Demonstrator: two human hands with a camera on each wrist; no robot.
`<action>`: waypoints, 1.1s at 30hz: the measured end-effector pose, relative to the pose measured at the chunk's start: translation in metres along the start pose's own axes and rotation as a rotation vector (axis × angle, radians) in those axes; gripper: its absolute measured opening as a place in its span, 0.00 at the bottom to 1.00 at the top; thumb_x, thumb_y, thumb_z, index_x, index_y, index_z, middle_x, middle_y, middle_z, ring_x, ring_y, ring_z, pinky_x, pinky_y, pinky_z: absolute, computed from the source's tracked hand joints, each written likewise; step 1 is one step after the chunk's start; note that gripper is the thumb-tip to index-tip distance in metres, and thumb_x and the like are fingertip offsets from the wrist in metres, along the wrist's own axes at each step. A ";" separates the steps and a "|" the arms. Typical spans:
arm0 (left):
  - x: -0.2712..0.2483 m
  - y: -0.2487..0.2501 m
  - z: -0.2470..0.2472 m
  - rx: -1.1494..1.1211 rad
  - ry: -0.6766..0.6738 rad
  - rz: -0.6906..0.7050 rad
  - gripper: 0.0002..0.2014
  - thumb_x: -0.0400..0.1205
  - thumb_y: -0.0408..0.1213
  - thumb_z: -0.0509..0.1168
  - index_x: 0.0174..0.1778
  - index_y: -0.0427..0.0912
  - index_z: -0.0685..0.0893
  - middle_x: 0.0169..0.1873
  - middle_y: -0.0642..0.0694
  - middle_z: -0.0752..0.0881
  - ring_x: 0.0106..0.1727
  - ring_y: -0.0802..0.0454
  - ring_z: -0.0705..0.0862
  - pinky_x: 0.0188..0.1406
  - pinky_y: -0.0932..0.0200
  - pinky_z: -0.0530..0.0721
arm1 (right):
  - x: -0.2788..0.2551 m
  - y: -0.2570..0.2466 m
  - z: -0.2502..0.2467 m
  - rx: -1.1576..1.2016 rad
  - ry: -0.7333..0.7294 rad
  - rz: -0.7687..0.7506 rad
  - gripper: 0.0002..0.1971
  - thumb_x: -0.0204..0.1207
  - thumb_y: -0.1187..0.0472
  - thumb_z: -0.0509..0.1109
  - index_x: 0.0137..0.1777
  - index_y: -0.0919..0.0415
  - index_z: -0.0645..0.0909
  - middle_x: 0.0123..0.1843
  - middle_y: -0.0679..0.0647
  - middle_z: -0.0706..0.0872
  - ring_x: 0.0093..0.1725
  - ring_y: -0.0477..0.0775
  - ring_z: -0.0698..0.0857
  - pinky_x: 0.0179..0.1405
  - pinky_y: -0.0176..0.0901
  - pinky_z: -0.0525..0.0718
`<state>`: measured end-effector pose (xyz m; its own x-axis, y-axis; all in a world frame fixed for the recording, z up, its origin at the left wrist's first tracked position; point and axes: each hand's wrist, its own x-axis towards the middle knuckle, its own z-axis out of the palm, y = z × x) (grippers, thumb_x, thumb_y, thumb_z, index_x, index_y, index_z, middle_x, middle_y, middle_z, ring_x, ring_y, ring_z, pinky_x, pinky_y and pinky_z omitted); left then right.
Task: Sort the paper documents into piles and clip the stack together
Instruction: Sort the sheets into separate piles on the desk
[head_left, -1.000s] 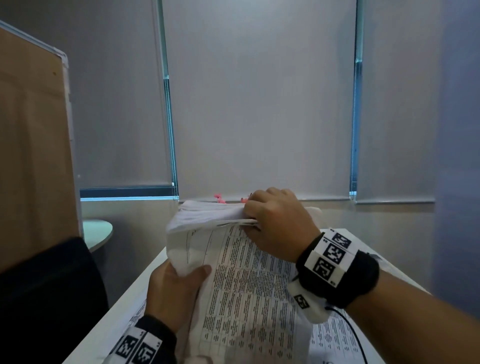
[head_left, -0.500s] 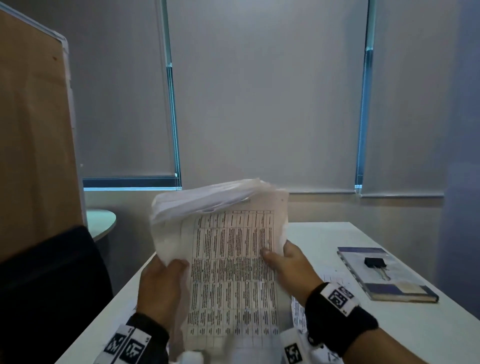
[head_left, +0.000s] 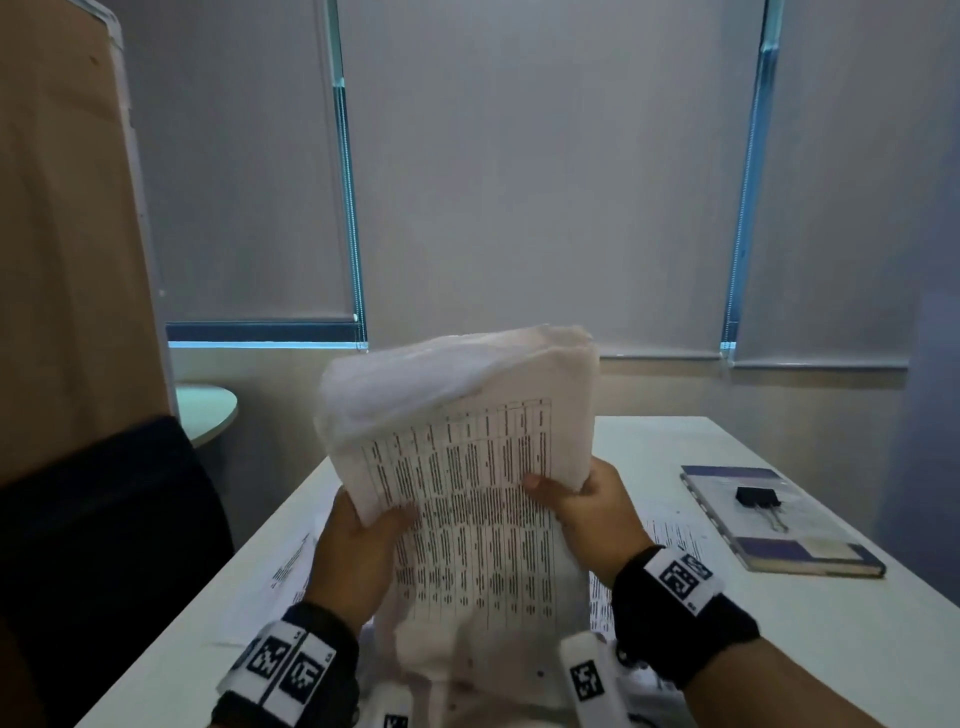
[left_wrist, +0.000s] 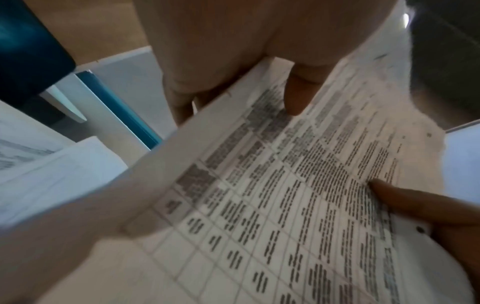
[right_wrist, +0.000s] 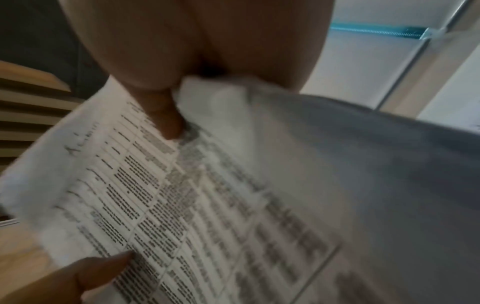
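Observation:
A thick stack of printed papers (head_left: 467, 499) stands upright on its lower edge above the white table (head_left: 779, 649), its top curling away from me. My left hand (head_left: 358, 540) grips the stack's left edge, thumb on the printed front sheet (left_wrist: 298, 185). My right hand (head_left: 587, 514) grips the right edge, thumb (right_wrist: 166, 121) pressed on the table of text (right_wrist: 182, 205). A black binder clip (head_left: 758, 500) lies on a notebook (head_left: 779, 525) at the right, apart from both hands.
Loose printed sheets (head_left: 291, 571) lie flat on the table under and beside the stack. A dark chair back (head_left: 104, 545) and a brown board (head_left: 62, 234) stand at the left. Closed blinds (head_left: 545, 182) fill the wall behind.
My right hand came down from the stack's top edge to its right side. The stack now stands higher and more upright, and the notebook with the clip has come into view.

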<state>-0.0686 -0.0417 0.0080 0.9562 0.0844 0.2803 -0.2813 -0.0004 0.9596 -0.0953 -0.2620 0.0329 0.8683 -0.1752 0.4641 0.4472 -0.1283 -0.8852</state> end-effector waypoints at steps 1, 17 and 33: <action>0.003 -0.002 -0.001 0.024 0.015 -0.004 0.17 0.80 0.35 0.74 0.64 0.48 0.83 0.56 0.51 0.91 0.59 0.47 0.89 0.61 0.44 0.86 | 0.002 -0.001 -0.001 -0.007 0.026 0.005 0.07 0.76 0.65 0.75 0.52 0.56 0.88 0.48 0.54 0.93 0.49 0.55 0.91 0.50 0.51 0.89; -0.011 -0.044 0.006 -0.657 -0.026 -0.519 0.30 0.71 0.29 0.65 0.72 0.31 0.80 0.63 0.27 0.87 0.66 0.27 0.85 0.73 0.26 0.76 | 0.007 0.000 0.008 0.569 0.251 0.324 0.11 0.78 0.66 0.71 0.59 0.62 0.86 0.52 0.58 0.92 0.54 0.63 0.90 0.58 0.61 0.86; 0.026 0.008 -0.062 -0.087 0.049 -0.045 0.07 0.83 0.26 0.68 0.53 0.38 0.89 0.44 0.44 0.95 0.49 0.40 0.92 0.51 0.47 0.87 | 0.025 -0.016 -0.067 0.202 -0.164 0.354 0.26 0.61 0.63 0.76 0.61 0.70 0.84 0.58 0.68 0.89 0.53 0.68 0.90 0.56 0.62 0.88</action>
<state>-0.0513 0.0222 0.0217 0.9635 0.1309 0.2336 -0.2463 0.0908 0.9649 -0.0956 -0.3299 0.0612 0.9908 -0.0146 0.1343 0.1351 0.1084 -0.9849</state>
